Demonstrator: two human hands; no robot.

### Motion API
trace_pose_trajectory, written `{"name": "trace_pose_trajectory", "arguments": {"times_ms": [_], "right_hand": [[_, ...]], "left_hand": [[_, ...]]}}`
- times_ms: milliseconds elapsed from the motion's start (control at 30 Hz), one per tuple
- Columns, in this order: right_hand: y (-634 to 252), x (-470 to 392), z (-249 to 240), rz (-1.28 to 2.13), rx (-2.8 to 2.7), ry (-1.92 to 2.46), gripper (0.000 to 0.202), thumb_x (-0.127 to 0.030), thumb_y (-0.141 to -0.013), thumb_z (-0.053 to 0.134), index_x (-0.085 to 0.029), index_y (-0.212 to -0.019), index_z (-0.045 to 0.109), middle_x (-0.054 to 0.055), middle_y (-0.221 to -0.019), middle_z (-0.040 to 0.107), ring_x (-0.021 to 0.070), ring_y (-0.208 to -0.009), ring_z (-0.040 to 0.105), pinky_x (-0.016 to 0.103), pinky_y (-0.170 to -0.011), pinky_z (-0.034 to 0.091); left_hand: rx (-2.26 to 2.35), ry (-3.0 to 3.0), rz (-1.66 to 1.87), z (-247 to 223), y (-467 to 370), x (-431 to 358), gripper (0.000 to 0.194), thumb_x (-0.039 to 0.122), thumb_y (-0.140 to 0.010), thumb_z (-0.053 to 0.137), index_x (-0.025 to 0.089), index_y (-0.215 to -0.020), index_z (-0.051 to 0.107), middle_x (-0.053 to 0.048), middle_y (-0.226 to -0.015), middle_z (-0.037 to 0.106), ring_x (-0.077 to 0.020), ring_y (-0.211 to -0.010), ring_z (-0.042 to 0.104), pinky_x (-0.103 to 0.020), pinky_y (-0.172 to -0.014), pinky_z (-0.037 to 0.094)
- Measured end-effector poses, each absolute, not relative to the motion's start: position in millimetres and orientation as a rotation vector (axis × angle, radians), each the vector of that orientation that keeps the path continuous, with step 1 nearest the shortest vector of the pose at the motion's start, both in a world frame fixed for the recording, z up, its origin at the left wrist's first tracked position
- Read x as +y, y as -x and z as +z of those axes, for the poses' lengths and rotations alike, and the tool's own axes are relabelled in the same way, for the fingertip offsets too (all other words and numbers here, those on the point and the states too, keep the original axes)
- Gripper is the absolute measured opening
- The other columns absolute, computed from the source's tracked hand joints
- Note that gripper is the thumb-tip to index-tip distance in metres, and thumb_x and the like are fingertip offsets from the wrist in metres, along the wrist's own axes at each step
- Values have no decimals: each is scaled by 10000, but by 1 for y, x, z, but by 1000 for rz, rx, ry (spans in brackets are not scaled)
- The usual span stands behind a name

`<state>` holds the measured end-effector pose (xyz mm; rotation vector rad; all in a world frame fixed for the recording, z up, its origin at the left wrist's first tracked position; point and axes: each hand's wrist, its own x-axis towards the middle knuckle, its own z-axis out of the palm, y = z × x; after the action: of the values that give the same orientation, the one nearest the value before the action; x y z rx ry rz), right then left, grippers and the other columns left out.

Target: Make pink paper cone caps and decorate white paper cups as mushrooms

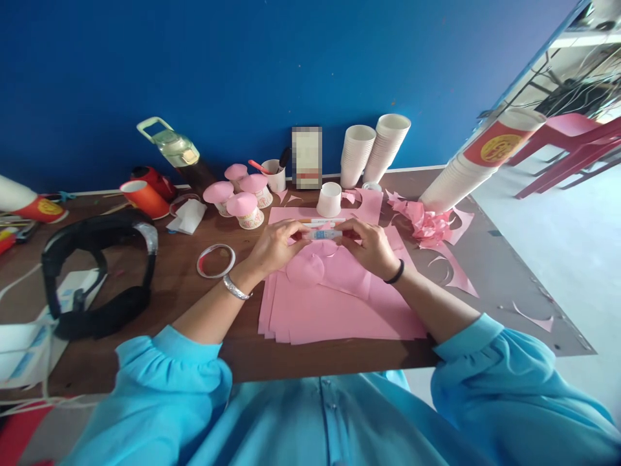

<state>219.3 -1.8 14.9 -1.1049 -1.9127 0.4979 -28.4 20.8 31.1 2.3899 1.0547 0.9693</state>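
A white glue stick with a blue label (pixel 322 235) lies sideways between my hands. My left hand (pixel 283 244) pinches its left end, and my right hand (pixel 366 244) closes on its right end. Below them, a pink paper disc (pixel 305 269) rests on a stack of pink sheets (pixel 339 317), beside a larger cut piece of pink paper (pixel 347 273). Just beyond my fingers stands an upside-down white paper cup (pixel 330 199). An orange-and-white pen (pixel 315 221) lies near the glue stick.
Several cups with pink cone tops (pixel 243 206) stand back left. Tape roll (pixel 216 261), black headset-like item (pixel 99 275) and flask (pixel 182 155) are left. Cup stacks (pixel 358 156), a phone-like object (pixel 307 157) and pink scraps (pixel 429 223) lie behind and right.
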Motion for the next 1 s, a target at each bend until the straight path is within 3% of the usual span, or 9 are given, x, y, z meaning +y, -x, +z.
{"name": "trace_pose_trajectory", "arguments": {"times_ms": [67,133,200,333,467,567,767,900,1000], "right_hand": [[-221,1,17,582,-1912,1152,65,-273,-926,674,-221,-963,689,33,-829,769,181,-704,709,289,-692,560],[-231,8,20,606,-1943,1193,90,-280,-901,692,-213,-961,698,33,-815,764,185,-717,709,294,-705,554],[-249,18,21,568,-1975,1255,115,-281,-881,700,-213,-973,711,34,-847,770,189,-750,708,305,-739,550],[-286,36,17,430,-1997,1515,124,-223,-815,698,-205,-932,735,34,-835,752,199,-723,679,322,-693,522],[-290,37,12,139,-1996,1548,157,-171,-822,659,-205,-943,752,97,-1005,763,280,-925,697,406,-800,549],[-271,26,15,17,-1997,1440,206,-169,-865,637,-221,-1033,745,103,-1111,753,319,-1089,672,467,-923,553],[-232,-2,22,299,-2064,1297,120,-267,-939,658,-213,-1017,731,108,-1097,774,296,-1035,711,417,-883,559],[-219,-12,22,630,-2024,1260,107,-305,-907,727,-212,-960,725,67,-989,781,216,-843,720,332,-754,539],[-213,-15,20,838,-1967,1231,158,-355,-876,756,-218,-951,732,48,-935,775,188,-799,699,310,-725,520]], "left_hand": [[1040,-2409,924,30,27,20,220,343,-958,667,203,-1122,708,-61,-1088,782,-185,-921,732,-302,-815,609],[1072,-2437,838,32,26,17,433,352,-933,698,215,-1335,615,-91,-1272,738,-210,-1015,732,-333,-848,614],[1178,-2484,719,36,28,14,517,312,-898,727,203,-1381,580,-115,-1340,701,-242,-1068,726,-366,-873,610],[1367,-2507,353,44,38,5,297,343,-847,754,202,-1103,705,-92,-1139,757,-288,-1020,732,-400,-891,591],[1382,-2476,118,48,44,-3,574,436,-702,849,212,-1189,644,-117,-1232,721,-341,-1116,700,-418,-907,571],[1363,-2474,90,47,43,-3,629,403,-647,861,224,-1194,607,-120,-1209,712,-339,-1097,698,-398,-871,559],[1358,-2275,72,48,38,13,415,344,-578,842,237,-904,608,-31,-873,698,-237,-726,640,-310,-587,431],[1276,-2097,192,49,40,19,280,388,-660,796,219,-751,592,25,-719,606,-164,-652,542,-277,-588,395],[1241,-1943,351,51,44,15,334,476,-750,765,194,-705,592,33,-684,564,-135,-642,500,-271,-611,398]]}}
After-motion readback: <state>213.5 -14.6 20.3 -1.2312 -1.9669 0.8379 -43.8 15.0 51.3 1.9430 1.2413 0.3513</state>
